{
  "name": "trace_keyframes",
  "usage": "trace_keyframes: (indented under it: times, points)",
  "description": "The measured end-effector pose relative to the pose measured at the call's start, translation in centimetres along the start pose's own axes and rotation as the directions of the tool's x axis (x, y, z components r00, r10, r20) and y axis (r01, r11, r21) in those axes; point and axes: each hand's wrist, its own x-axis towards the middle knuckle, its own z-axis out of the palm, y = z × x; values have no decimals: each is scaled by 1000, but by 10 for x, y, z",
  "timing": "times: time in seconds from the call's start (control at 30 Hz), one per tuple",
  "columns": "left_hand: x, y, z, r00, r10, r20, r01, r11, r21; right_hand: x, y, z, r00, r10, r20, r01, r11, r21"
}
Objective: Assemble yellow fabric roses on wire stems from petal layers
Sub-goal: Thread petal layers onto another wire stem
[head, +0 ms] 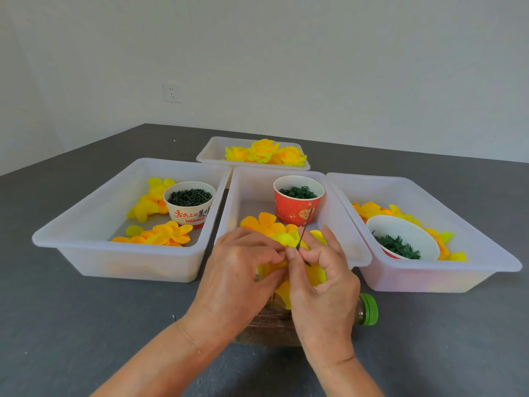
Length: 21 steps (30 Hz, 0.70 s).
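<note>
Four translucent white plastic trays [120, 253] sit on the dark grey worktop [86, 325], holding yellow and orange fabric petal layers [169, 234]. A white paper cup with red lettering [189, 206], a red paper cup with gold pattern [297, 206] and a white bowl [400, 233] contain dark green parts. A clear bottle has a bright green cap [369, 309].

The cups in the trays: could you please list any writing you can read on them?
"舌尖上的美味": red characters on the white paper cup, the last ones partly cut off by the cup's curve.
Smaller line beneath it: too blurred to read.
Red paper cup: gold ornament only, nothing legible.
</note>
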Motion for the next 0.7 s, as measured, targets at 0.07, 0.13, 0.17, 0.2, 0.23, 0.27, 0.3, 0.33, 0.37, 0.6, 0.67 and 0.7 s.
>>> trace_keyframes:
  times: [0.07, 0.13, 0.17, 0.2, 0.23, 0.27, 0.3, 0.33, 0.37, 0.6, 0.67, 0.7]
  points:
    - [-1, 1, -1, 1000, -15, 21, 15, 1000, 16, -2, -1, -1, 1000, -10, 10, 10, 1000, -11]
    - [1, 2, -3, 997, -69, 45, 70, 997, -14, 2, -2, -6, 998, 20, 56, -20, 1000, -11]
    - [2, 2, -5, 991, -120, 58, 124, 991, -55, 6, -3, -10, 993, 60, 106, -58, 998, -18]
    - [3, 2, -8, 982, -174, 71, 181, 979, -98, 10, -4, -15, 981, 97, 167, -92, 995, -40]
    - [4, 1, -10, 972, -221, 79, 230, 963, -138, 15, -7, -20, 966, 120, 229, -106, 992, -70]
    - [5, -1, -11, 963, -258, 80, 269, 947, -176, 20, -9, -25, 950, 132, 281, -109, 989, -96]
    - [5, -2, -12, 955, -288, 75, 297, 931, -213, 24, -11, -29, 938, 138, 317, -108, 988, -112]
    - [5, -3, -13, 947, -314, 66, 320, 917, -238, 27, -13, -31, 932, 137, 336, -102, 988, -120]
    - [4, -4, -13, 940, -336, 54, 339, 908, -247, 28, -14, -33, 930, 131, 343, -93, 988, -126]
    - [-1, -4, -7, 925, -377, 46, 376, 895, -241, 27, -15, -29, 943, 82, 323, -19, 981, -194]
    - [-2, -5, -6, 920, -391, 27, 382, 883, -274, 28, -18, -28, 938, 86, 335, -13, 976, -215]
    - [-3, -5, -5, 913, -409, 0, 389, 869, -306, 29, -20, -28, 934, 81, 349, -3, 975, -220]
